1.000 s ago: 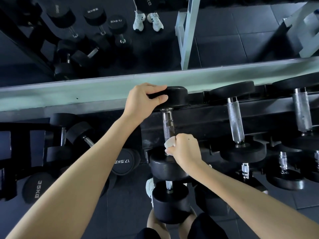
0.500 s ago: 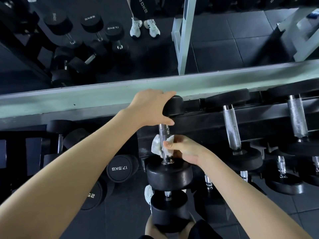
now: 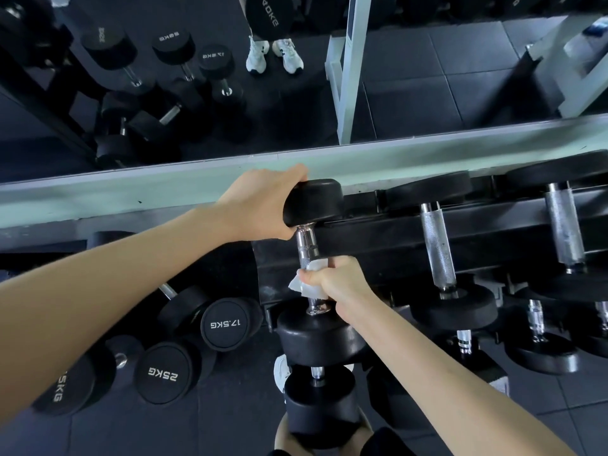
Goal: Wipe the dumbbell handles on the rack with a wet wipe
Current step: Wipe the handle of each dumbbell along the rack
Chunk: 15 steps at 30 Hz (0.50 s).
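Observation:
A black dumbbell lies on the top shelf of the rack (image 3: 378,245), its chrome knurled handle (image 3: 306,246) pointing toward me. My left hand (image 3: 263,205) grips the far black head (image 3: 314,200) of that dumbbell, fingers over its top and thumb under its edge. My right hand (image 3: 332,279) is wrapped round the lower half of the handle with a white wet wipe (image 3: 307,284) bunched between palm and metal. The near head (image 3: 320,334) sits just below my right fist.
Two more dumbbells with chrome handles (image 3: 436,245) (image 3: 564,225) lie on the rack to the right. Lower shelves hold further dumbbells (image 3: 319,403). Heavier ones marked 17.5KG (image 3: 225,324) and 25KG (image 3: 163,376) sit at the lower left. A mirror (image 3: 427,77) behind reflects the floor.
My right hand has gone from pinching the wipe beside the handle to a full fist round it, slightly lower. My left hand has shifted its grip on the far head.

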Available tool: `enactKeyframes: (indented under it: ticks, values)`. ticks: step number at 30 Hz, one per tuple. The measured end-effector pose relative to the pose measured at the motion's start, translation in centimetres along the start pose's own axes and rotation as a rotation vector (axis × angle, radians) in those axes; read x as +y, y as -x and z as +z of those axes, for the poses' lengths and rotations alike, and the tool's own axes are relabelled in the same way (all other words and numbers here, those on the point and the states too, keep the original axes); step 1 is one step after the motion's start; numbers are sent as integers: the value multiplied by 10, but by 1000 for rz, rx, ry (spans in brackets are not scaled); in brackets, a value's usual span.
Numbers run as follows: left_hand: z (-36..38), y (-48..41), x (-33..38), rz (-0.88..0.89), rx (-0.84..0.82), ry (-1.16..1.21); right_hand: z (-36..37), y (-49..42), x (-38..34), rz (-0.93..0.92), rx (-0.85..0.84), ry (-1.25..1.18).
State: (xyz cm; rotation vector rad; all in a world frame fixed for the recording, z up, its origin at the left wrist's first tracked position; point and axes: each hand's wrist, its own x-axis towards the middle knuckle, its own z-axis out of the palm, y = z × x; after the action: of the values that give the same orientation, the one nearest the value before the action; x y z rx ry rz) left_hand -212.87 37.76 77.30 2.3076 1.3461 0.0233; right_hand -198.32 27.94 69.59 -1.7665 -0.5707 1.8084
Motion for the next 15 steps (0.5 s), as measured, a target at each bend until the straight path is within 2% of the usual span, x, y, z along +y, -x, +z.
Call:
enactKeyframes:
  ticks: [7, 15]
  values:
    - [9, 12, -13, -51, 14, 262, 9, -7, 15, -77, 161, 159]
    - [15, 21, -26, -69, -6, 226, 20, 3, 17, -258, 264, 450]
